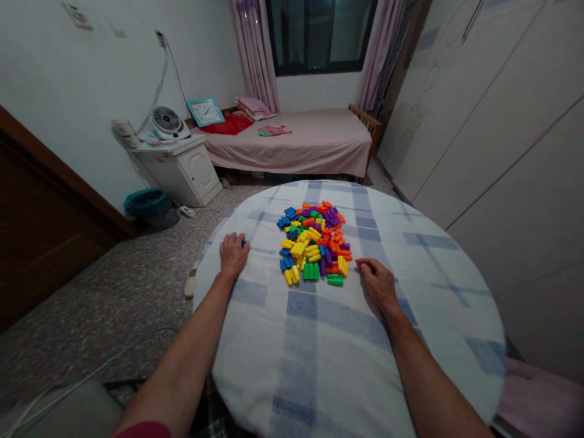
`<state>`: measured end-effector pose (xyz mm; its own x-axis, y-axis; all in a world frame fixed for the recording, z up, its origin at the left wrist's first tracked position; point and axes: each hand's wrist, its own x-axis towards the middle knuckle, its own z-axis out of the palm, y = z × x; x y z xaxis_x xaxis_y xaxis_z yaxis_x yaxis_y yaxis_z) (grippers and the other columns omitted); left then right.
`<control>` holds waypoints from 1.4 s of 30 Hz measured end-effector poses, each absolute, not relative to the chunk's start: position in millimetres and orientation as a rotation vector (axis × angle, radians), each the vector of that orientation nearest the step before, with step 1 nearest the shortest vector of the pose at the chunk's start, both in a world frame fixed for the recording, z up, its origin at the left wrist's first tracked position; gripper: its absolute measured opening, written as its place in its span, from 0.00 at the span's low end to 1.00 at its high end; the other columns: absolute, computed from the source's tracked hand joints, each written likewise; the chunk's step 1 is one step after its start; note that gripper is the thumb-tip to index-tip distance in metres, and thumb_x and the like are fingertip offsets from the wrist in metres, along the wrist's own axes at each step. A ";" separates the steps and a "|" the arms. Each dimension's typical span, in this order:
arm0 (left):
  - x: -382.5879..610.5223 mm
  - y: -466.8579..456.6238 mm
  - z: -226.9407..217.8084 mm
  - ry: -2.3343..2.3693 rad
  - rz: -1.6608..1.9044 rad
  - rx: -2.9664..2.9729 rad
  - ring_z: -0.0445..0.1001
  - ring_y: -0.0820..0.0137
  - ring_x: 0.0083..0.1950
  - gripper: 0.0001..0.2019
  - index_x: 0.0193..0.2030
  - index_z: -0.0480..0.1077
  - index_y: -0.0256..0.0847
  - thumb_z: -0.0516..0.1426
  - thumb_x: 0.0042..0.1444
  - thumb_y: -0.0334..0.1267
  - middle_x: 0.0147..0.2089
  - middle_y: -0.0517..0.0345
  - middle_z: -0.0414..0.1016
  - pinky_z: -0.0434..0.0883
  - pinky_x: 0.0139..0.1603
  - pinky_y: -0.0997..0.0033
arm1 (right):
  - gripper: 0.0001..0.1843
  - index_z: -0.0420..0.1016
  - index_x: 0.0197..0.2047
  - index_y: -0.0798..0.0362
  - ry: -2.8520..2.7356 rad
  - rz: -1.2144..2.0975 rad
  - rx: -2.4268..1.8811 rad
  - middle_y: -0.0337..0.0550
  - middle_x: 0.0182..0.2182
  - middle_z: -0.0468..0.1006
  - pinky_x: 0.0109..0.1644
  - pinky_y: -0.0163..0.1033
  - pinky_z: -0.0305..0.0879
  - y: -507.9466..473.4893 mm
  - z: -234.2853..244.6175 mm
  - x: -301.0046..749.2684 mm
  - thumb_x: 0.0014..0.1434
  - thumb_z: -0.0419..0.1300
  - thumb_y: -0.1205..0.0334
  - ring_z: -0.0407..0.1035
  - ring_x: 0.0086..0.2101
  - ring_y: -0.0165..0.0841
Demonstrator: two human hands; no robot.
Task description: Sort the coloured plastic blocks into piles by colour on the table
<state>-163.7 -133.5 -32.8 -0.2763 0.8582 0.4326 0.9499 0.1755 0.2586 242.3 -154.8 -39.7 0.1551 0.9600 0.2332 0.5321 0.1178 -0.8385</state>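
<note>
A mixed pile of plastic building blocks (301, 246) in yellow, orange, green, blue and purple lies in the middle of the round table. My left hand (233, 254) rests on the cloth to the left of the pile, fingers curled over a small blue building block (244, 241); only a bit of that block shows. On the other side, my right hand (378, 283) lies on the cloth, loosely bent, with a finger stretched towards the pile. Closest to that fingertip is a yellow block (342, 266), apart from it. Nothing shows in my right hand.
A white and blue checked cloth (337, 353) covers the table. Beyond stand a bed (319, 146) with a pink sheet, a white cabinet (196, 173) bearing a fan (168, 120), and a bin (150, 210). Pale wardrobe doors (502, 152) line the right side.
</note>
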 end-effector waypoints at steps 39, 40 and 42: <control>-63.6 -115.1 0.7 -2.233 -0.691 -2.304 0.74 0.62 0.48 0.23 0.57 0.68 0.44 0.59 0.52 0.38 0.48 0.52 0.76 0.69 0.49 0.67 | 0.20 0.78 0.38 0.53 -1.491 0.629 -1.499 0.45 0.36 0.80 0.43 0.39 0.66 -155.4 -39.4 242.0 0.53 0.51 0.52 0.74 0.36 0.36; -63.2 -114.5 0.1 -2.246 -0.674 -2.294 0.74 0.62 0.47 0.23 0.57 0.67 0.45 0.60 0.52 0.39 0.47 0.53 0.77 0.70 0.47 0.67 | 0.20 0.78 0.37 0.53 -1.492 0.623 -1.502 0.45 0.35 0.80 0.43 0.39 0.66 -155.1 -39.8 242.2 0.53 0.51 0.52 0.74 0.36 0.36; -62.2 -113.8 0.0 -2.254 -0.639 -2.293 0.75 0.62 0.45 0.25 0.57 0.66 0.46 0.60 0.51 0.40 0.45 0.54 0.77 0.70 0.44 0.67 | 0.20 0.78 0.37 0.53 -1.493 0.619 -1.502 0.45 0.35 0.80 0.43 0.40 0.66 -154.8 -40.1 242.6 0.53 0.51 0.51 0.74 0.36 0.36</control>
